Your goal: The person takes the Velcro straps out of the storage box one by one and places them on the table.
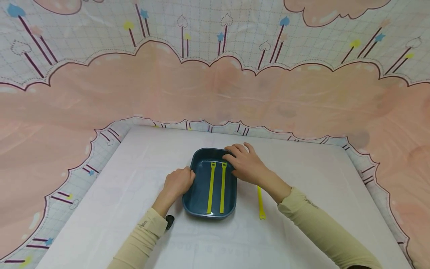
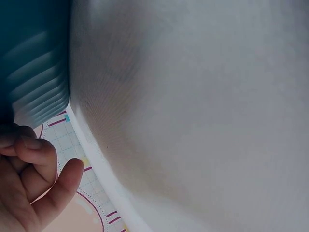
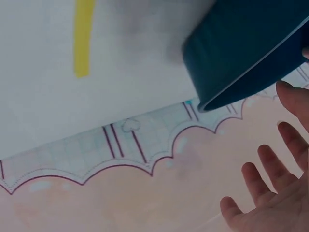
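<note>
head view: left grip (image 1: 179,182) curls onto the blue tray (image 1: 197,200), right grip (image 1: 248,164) spreads its fingers by the rim

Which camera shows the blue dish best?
The head view: nearly all of the dish shows, even inside, where two yellow strips lie. The left wrist view shows only some of its outside; the right wrist view, some outside and inside.

sleeves (image 1: 137,239): long, pale khaki | markings (image 1: 310,203): small, dark, near cuffs (image 1: 156,220) | hands (image 1: 178,182): bare
</note>
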The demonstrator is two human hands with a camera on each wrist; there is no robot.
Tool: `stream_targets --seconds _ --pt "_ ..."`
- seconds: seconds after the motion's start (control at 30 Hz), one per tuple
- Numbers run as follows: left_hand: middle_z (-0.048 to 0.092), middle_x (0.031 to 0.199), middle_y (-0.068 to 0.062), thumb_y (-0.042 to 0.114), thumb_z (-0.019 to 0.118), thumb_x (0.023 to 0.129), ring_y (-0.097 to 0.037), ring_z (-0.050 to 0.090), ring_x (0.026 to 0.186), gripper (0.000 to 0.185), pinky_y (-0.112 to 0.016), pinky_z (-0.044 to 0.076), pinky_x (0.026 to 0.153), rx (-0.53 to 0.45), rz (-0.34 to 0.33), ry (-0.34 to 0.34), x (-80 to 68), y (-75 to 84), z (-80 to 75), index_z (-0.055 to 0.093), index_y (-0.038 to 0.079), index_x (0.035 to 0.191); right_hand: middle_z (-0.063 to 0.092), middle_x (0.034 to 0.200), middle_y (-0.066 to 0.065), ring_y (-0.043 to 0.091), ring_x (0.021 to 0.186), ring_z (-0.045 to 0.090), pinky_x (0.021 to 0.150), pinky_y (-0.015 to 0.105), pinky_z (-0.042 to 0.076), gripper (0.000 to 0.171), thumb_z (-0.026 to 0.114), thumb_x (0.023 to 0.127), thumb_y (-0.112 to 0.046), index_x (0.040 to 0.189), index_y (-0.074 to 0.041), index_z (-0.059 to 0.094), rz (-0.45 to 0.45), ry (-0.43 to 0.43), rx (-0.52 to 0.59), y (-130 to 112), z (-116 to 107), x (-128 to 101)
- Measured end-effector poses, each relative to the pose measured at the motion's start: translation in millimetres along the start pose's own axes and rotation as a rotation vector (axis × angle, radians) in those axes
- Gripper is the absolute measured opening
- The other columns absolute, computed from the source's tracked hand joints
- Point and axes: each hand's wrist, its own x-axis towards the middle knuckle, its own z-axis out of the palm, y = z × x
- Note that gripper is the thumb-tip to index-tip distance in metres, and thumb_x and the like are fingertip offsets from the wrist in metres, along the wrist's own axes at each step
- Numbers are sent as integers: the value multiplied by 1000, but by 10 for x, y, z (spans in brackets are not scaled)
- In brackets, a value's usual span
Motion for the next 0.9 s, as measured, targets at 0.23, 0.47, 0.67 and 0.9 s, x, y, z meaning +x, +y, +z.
stream_targets --seconds 0.23,0.47,0.67,0.9 --pt "47 61 -5 22 43 101 -20 49 52 31 -31 39 49 -9 3 1 -11 -10 9 54 6 77 48 144 8 29 132 42 109 56 28 52 80 80 -23 128 -20 60 -66 -2 -18 -83 39 105" --pt "48 61 -6 23 42 101 -21 49 53 31 -31 38 50 -12 -7 -4 1 -16 20 54 6 77 47 145 6 28 132 40 108 56 28 53 77 82 -24 132 -24 58 -104 -47 -42 -144 91 174" --pt "49 62 -6 24 42 101 -20 50 54 31 -31 39 50 -11 -14 -23 9 -8 15 54 6 78 46 146 6 28 134 38 109 56 28 60 80 81 -31 136 -24 55 -131 -91 -51 -201 99 223" --pt "50 63 -7 24 43 102 -21 50 54 31 -32 39 51 -10 -19 -26 21 -22 11 54 6 79 45 147 4 28 136 38 109 56 27 62 79 81 -34 137 -24 54 -143 -107 -68 -241 102 286"
